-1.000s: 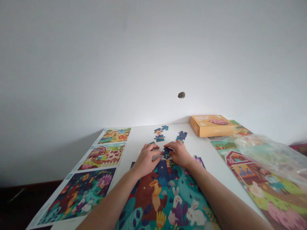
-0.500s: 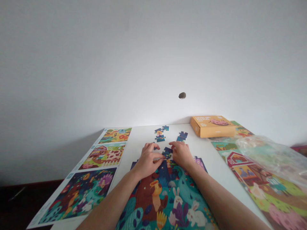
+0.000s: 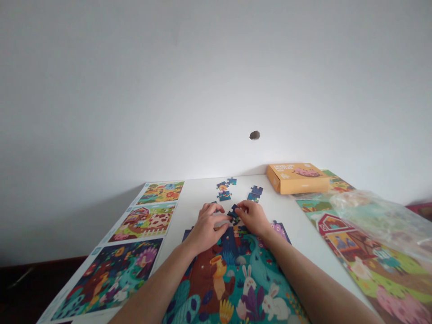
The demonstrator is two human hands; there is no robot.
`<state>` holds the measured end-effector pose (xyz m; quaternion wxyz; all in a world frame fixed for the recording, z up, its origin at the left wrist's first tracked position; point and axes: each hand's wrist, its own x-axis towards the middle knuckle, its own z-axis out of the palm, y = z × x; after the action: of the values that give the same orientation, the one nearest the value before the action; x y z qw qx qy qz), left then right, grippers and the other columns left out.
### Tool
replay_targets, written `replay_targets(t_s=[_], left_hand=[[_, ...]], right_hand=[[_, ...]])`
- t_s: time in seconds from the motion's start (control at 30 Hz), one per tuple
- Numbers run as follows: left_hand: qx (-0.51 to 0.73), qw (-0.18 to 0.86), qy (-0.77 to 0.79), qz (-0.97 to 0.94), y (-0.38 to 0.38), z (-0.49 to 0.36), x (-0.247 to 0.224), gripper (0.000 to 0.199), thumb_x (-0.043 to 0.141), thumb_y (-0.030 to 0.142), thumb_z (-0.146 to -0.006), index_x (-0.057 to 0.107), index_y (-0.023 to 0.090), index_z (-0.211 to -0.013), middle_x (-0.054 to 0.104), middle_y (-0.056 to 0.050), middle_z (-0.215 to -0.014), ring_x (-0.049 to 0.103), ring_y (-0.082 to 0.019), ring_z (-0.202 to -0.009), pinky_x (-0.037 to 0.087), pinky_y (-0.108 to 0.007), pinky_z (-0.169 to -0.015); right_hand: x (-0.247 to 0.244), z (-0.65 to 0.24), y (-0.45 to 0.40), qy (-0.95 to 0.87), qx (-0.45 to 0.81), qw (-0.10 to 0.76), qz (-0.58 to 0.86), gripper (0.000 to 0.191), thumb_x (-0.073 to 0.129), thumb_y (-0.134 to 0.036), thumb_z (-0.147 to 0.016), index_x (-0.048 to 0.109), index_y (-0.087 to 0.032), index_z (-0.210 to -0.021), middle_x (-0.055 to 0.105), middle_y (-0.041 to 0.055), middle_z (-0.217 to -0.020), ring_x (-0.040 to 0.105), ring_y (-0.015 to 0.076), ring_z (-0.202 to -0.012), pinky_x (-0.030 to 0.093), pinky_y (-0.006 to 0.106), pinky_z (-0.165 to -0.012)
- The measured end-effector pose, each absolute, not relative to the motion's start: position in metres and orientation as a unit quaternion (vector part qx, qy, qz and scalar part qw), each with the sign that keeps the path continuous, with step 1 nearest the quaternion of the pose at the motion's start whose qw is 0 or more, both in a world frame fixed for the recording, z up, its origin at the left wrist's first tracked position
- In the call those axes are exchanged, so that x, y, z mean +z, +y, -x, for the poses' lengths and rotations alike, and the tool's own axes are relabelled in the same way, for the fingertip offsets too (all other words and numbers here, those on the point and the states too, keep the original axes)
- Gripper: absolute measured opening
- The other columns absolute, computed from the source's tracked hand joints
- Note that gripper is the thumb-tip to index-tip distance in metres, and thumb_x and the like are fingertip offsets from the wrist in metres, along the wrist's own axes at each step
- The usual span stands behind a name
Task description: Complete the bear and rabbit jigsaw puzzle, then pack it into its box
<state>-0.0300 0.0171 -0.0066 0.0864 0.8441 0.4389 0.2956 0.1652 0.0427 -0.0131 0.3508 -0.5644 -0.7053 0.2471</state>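
A partly joined jigsaw puzzle of a night forest, with a brown bear and white rabbits, lies in front of me. At its far edge my right hand pinches a dark blue puzzle piece, which looks tilted. My left hand rests on the upper left of the puzzle, fingers curved and apart, their tips close beside that piece. Whether they touch it I cannot tell. Another piece is partly hidden behind the left fingers. Beyond the hands lie loose pieces, among them an orange-and-blue piece and a dark blue piece.
On the left lies a picture sheet with printed scenes. An orange puzzle box stands at the back right, against the wall. Along the right side, a farm picture is partly covered by a clear plastic bag.
The dark blue piece in my right hand has turned and tilted up at the puzzle's far edge. My left fingers have shifted slightly. The whole view has moved a little.
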Motion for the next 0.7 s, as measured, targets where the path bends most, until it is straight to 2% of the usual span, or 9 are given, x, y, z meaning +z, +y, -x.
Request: replay_targets(t_s=[0.1,0.17,0.2,0.3,0.47,0.57,0.7], left_hand=[[0.348,0.1,0.455,-0.814,0.018,0.03,-0.006,0.049,0.067,0.022,-0.077,0.054,0.027,-0.124,0.058,-0.005,-0.107,0.05,-0.023,-0.105,0.042,-0.039,-0.095],[0.368,0.102,0.458,-0.803,0.019,0.03,-0.008,0.063,0.071,0.022,-0.074,0.045,0.026,-0.131,0.059,-0.005,-0.107,0.051,-0.023,-0.104,0.042,-0.04,-0.094],[0.374,0.101,0.455,-0.802,0.02,0.03,-0.009,0.064,0.072,0.022,-0.074,0.044,0.026,-0.132,0.06,-0.005,-0.105,0.053,-0.023,-0.102,0.043,-0.039,-0.093],[0.403,0.084,0.439,-0.799,0.024,0.032,-0.014,0.05,0.068,0.021,-0.079,0.05,0.025,-0.125,0.063,-0.003,-0.093,0.056,-0.021,-0.095,0.045,-0.038,-0.089],[0.451,0.062,0.431,-0.779,0.028,0.034,-0.014,0.018,0.06,0.02,-0.086,0.063,0.023,-0.103,0.065,-0.002,-0.086,0.057,-0.019,-0.087,0.047,-0.033,-0.08],[0.449,0.066,0.423,-0.784,0.027,0.035,-0.012,0.012,0.058,0.02,-0.087,0.065,0.024,-0.096,0.065,-0.003,-0.088,0.057,-0.019,-0.088,0.048,-0.033,-0.079],[0.445,0.068,0.422,-0.787,0.026,0.035,-0.011,0.009,0.057,0.022,-0.087,0.065,0.022,-0.093,0.065,-0.004,-0.088,0.057,-0.019,-0.089,0.047,-0.033,-0.08]], right_hand=[[-0.011,-0.164,0.04,-0.685,0.288,0.422,0.519,0.019,0.052,-0.032,-0.083,0.064,-0.017,-0.086,0.065,0.0015,-0.072,0.056,0.0139,-0.066,0.04,0.024,-0.063],[-0.011,-0.162,0.039,-0.678,0.327,0.446,0.484,0.017,0.054,-0.031,-0.083,0.061,-0.017,-0.091,0.063,-0.0008,-0.068,0.055,0.0126,-0.062,0.04,0.023,-0.062],[-0.011,-0.161,0.038,-0.675,0.348,0.449,0.472,0.018,0.054,-0.03,-0.082,0.059,-0.018,-0.094,0.062,-0.0023,-0.065,0.054,0.0119,-0.059,0.039,0.023,-0.06],[-0.012,-0.159,0.037,-0.66,0.406,0.443,0.451,0.02,0.055,-0.03,-0.083,0.055,-0.019,-0.099,0.059,-0.0047,-0.057,0.053,0.0116,-0.053,0.038,0.022,-0.057],[-0.017,-0.158,0.037,-0.639,0.48,0.432,0.417,0.019,0.052,-0.033,-0.086,0.052,-0.019,-0.099,0.07,0.0024,-0.07,0.063,0.0153,-0.064,0.043,0.024,-0.06],[-0.02,-0.158,0.038,-0.646,0.487,0.427,0.404,0.019,0.051,-0.033,-0.086,0.054,-0.018,-0.099,0.072,0.004,-0.073,0.065,0.017,-0.069,0.045,0.025,-0.063],[-0.021,-0.159,0.038,-0.653,0.481,0.424,0.403,0.021,0.051,-0.032,-0.086,0.055,-0.018,-0.101,0.071,0.0035,-0.071,0.064,0.0159,-0.065,0.045,0.025,-0.062]])
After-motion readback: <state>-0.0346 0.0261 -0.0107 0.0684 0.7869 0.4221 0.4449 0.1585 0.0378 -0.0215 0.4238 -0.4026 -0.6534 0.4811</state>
